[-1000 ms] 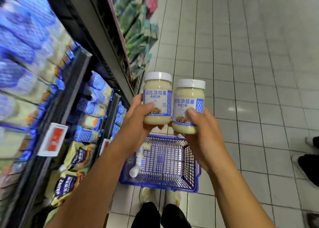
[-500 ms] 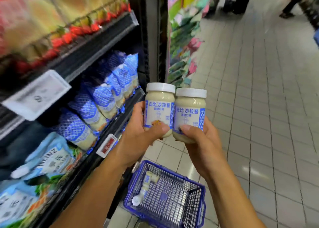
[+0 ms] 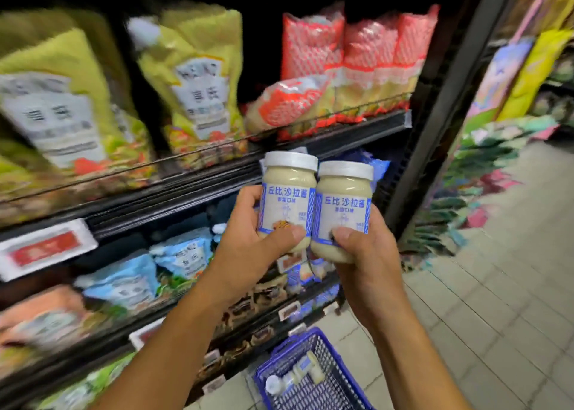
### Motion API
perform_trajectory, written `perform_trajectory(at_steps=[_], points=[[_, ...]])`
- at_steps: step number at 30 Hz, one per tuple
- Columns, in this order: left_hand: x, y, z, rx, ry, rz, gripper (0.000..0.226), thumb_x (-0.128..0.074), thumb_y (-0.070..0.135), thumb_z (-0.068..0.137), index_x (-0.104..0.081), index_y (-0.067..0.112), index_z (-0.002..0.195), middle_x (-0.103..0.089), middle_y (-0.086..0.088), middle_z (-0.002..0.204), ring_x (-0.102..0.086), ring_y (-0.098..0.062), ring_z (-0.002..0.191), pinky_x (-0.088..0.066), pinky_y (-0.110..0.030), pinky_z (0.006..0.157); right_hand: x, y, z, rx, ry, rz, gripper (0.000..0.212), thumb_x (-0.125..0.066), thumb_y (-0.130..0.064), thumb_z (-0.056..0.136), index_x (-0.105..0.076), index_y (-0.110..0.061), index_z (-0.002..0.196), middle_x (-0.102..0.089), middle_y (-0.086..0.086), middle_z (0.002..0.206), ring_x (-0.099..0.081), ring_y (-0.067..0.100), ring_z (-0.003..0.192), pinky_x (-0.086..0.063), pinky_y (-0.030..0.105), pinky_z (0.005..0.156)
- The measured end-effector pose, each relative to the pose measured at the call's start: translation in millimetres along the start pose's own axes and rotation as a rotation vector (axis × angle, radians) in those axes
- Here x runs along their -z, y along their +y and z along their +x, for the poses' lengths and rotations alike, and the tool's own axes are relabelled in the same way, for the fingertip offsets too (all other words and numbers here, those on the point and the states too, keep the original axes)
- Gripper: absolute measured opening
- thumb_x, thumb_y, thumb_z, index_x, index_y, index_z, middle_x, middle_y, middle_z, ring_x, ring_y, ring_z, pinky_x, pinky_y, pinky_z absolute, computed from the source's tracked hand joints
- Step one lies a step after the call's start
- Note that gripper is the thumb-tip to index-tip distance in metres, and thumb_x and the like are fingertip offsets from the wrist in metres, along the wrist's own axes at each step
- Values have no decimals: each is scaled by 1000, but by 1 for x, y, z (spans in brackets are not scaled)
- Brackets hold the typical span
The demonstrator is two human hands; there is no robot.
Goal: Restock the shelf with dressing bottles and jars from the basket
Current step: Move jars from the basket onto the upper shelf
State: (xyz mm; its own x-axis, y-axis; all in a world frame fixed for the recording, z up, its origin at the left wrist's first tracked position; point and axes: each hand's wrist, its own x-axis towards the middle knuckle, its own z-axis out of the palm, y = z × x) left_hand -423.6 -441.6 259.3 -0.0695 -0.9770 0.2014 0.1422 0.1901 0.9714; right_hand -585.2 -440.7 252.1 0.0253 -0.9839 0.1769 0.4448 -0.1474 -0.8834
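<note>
Carrying step in hand. Left hand (image 3: 257, 248) grip wraps left jar (image 3: 287, 198), right hand (image 3: 368, 266) grip wraps right jar (image 3: 343, 211); jars touching, dead centre. Basket (image 3: 334, 358) at 6 o'clock holds more stock. Next, judged: find a free shelf (image 3: 186, 192) slot.

This was a supermarket aisle: a shelf (image 3: 357, 133) stocked with sauce pouches (image 3: 192, 77), price tags (image 3: 46, 248) along its front edge, a shopping basket (image 3: 338, 372) on the tiled floor (image 3: 497, 301) below it.

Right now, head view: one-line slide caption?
Left hand grips left jar, right hand grips right jar before the shelf; basket below.
</note>
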Motion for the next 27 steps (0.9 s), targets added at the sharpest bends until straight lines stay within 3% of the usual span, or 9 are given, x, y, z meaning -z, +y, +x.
perform_trajectory(at_steps=[2,6,10,14,20,27], points=[[17,16,-20,-41,86,32,62,-77,34,65,-47,18,117,-74,7,97,-70,-9,85,-55,-23,69,-22,2,-3,-20,-84,13,48,-70,-27,64,-64,-14,110,-70,17,100,-65,28,81,-55,31,62],[53,48,-60,-122,278,107,60,-76,35,62,-47,19,112,-75,8,91,-69,-5,77,-53,-19,64,-76,7,-12,-57,-274,29,48,-69,-27,66,-65,-15,112,-72,17,106,-64,34,93,-50,47,79],[91,81,-103,-205,457,155,59,-74,36,57,-46,20,107,-73,11,84,-66,-4,72,-52,-19,61,-138,12,-29,-98,-443,74,47,-69,-27,63,-66,-20,110,-74,10,103,-65,27,91,-53,39,75],[128,110,-153,-266,595,199,62,-74,36,57,-44,18,108,-73,10,82,-66,-4,68,-50,-18,57,-200,19,-56,-110,-598,102,51,-69,-27,65,-64,-17,115,-73,13,107,-65,30,95,-51,45,82],[186,147,-230,-316,763,237,63,-75,35,56,-46,17,110,-74,4,88,-68,-11,76,-54,-24,62,-286,33,-108,-143,-763,163,51,-70,-29,64,-64,-20,114,-74,10,103,-67,28,87,-55,38,68],[257,191,-305,-391,874,204,58,-75,43,64,-48,19,109,-74,6,97,-70,-11,90,-55,-26,68,-385,40,-169,-135,-871,216,61,-70,-29,62,-58,-13,119,-74,9,107,-68,25,94,-57,34,74]])
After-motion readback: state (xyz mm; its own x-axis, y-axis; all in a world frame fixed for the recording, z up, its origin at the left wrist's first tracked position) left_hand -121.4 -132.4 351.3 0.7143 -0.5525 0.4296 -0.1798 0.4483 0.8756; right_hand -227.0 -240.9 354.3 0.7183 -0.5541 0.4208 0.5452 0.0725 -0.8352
